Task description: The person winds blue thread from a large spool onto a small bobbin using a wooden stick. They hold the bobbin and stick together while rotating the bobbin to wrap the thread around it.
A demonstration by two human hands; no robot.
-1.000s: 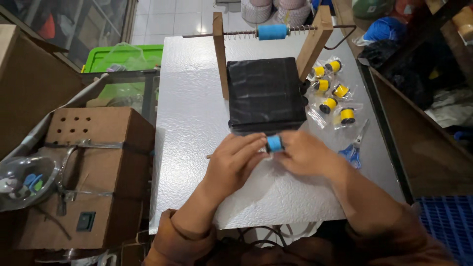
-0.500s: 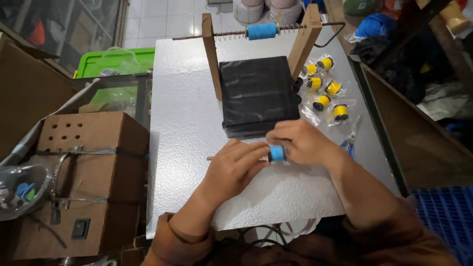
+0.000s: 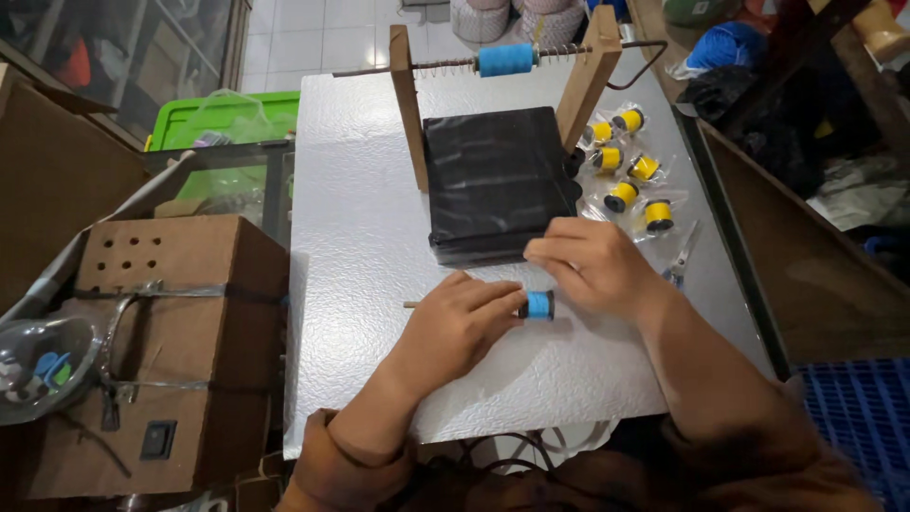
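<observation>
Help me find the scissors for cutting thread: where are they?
In the head view, the scissors lie on the white table, right of the right hand, just below the bagged yellow spools.

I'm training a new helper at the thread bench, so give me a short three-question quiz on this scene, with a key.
1. True or false: the small blue spool lies between the left hand and the right hand.
2. How many yellow spools in clear bags lie right of the black box?
3. Multiple choice: where is the larger blue spool? A) on the rod of the wooden frame; B) on the cardboard box; C) in the green bin.

Key
1. True; the left hand's fingers meet it, while whether the right hand touches it cannot be told.
2. Five.
3. A.
</observation>
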